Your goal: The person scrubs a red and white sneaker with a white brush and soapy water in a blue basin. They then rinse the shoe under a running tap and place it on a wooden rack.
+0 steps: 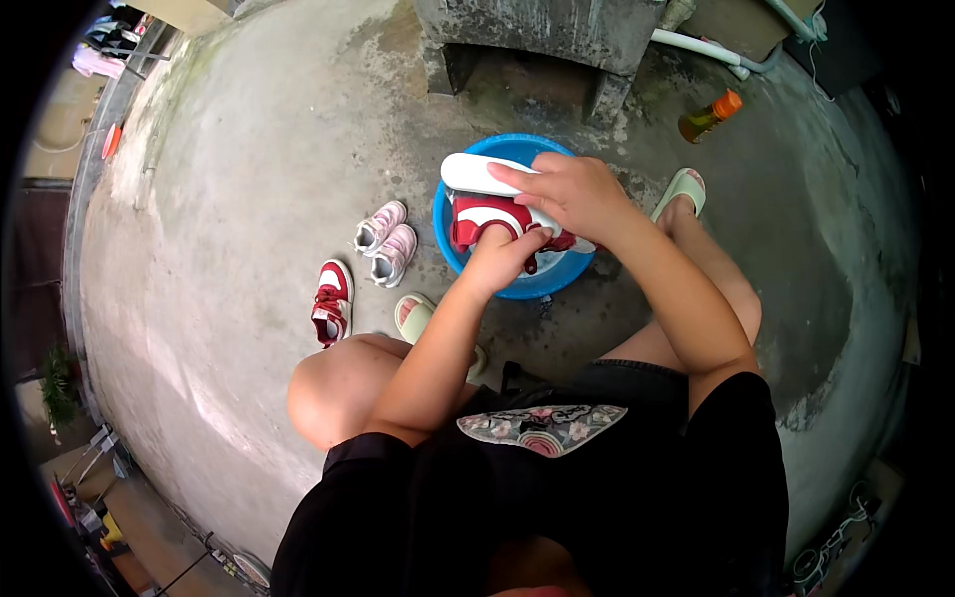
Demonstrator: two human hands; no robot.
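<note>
Over a blue basin on the ground, my left hand grips a red and white sneaker, fingers partly hidden in its opening and thumb outside. My right hand is closed on a white oblong scrubbing brush, its fingers lying along the top. The brush is at the far side of the sneaker, close against it; its underside is mostly hidden. Some whitish, sudsy water shows in the basin below my hands.
Left of the basin stand a matching red and white sneaker and a pair of pink and white shoes. A concrete washing trough rises beyond the basin. An orange-capped bottle stands at the far right, near a white pipe.
</note>
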